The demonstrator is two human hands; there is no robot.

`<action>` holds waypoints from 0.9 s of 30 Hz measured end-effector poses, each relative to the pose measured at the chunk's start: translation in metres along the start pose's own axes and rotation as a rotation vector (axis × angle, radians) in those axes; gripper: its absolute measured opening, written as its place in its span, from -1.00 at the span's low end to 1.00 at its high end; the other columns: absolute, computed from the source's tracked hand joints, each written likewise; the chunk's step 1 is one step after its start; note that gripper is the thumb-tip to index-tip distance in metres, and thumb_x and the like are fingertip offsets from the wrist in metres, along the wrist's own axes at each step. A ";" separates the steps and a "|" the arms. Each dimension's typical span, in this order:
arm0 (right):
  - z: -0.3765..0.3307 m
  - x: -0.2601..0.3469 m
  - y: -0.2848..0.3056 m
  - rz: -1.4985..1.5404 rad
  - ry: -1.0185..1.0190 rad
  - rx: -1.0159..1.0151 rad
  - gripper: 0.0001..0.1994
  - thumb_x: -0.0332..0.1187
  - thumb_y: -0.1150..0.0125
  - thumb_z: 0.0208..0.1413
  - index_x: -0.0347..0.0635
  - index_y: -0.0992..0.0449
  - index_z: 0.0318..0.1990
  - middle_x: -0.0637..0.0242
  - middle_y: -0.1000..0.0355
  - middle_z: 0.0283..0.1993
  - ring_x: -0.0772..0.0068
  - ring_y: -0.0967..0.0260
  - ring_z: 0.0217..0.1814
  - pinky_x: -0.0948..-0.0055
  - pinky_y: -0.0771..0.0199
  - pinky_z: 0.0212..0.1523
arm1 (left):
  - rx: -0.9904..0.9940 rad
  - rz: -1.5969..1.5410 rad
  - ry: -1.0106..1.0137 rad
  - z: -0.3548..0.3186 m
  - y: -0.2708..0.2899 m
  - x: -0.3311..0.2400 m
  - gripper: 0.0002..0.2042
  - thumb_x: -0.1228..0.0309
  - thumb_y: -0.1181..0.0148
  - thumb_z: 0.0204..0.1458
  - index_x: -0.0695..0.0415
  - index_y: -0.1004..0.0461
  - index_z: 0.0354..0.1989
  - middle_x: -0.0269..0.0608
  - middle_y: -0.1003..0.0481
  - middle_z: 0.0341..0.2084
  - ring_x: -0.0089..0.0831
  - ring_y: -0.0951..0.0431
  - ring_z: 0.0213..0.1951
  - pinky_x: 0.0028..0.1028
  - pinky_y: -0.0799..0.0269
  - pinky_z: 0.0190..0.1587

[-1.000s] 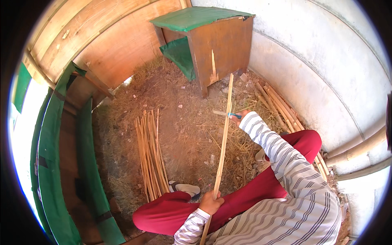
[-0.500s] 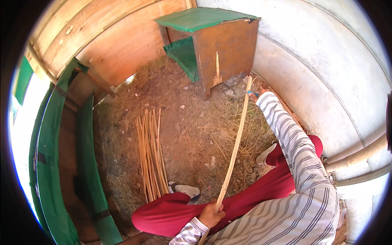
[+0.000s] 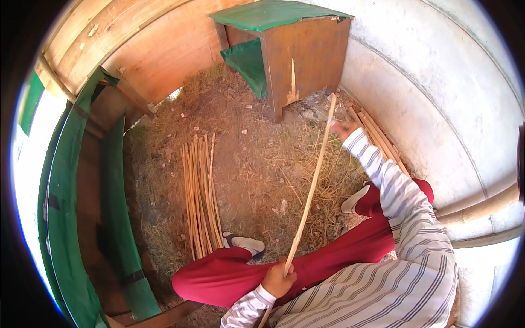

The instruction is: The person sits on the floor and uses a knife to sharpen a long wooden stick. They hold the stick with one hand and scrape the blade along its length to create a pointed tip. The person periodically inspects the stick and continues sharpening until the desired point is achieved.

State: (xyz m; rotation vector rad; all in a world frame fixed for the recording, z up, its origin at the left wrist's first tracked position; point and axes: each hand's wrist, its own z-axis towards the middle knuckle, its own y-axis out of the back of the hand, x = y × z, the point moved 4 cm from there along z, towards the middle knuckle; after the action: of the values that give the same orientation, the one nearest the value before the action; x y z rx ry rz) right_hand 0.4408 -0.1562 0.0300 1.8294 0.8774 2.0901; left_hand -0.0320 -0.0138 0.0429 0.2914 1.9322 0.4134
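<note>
Change: right hand (image 3: 344, 130) has swung further out and away since the earlier frames; the stick (image 3: 309, 192) has tilted with it, its far tip now near the cabinet (image 3: 306, 54).
Left hand (image 3: 278, 280): fingers wrapped around the stick's lower part, close to the lap.
Right hand: arm at full stretch, fingers curled about the stick just below its top end; whether a tool is also held cannot be told.
Stick: long, thin, pale; runs diagonally from the lap up over the straw (image 3: 262, 164), clear of the ground.
Bundle (image 3: 200, 194): similar sticks laid side by side on the straw, left of the held one, well apart from it.
More sticks (image 3: 383, 139): lying along the wall (image 3: 437, 98), just beyond the right hand.
Legs: red trousers, crossed; white shoe (image 3: 245, 244) touching the bundle's near end.
</note>
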 end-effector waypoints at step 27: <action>-0.217 0.084 -0.081 -0.181 0.545 0.282 -0.64 0.00 -0.22 0.16 -0.14 -0.67 -0.31 0.22 -0.29 -0.82 0.29 -0.25 -0.84 0.32 -0.29 -0.74 | -0.282 0.147 0.083 0.068 0.000 0.001 -0.88 0.49 -0.16 -0.04 0.26 -0.37 -0.39 0.10 -0.50 -0.58 0.05 -0.59 -0.44 -0.14 -0.49 -0.35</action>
State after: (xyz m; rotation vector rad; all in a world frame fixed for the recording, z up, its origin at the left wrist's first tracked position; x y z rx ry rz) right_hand 0.1993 -0.1084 0.0441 1.2233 1.4687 2.4801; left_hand 0.0304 -0.0031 0.0177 0.2352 1.9099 0.7976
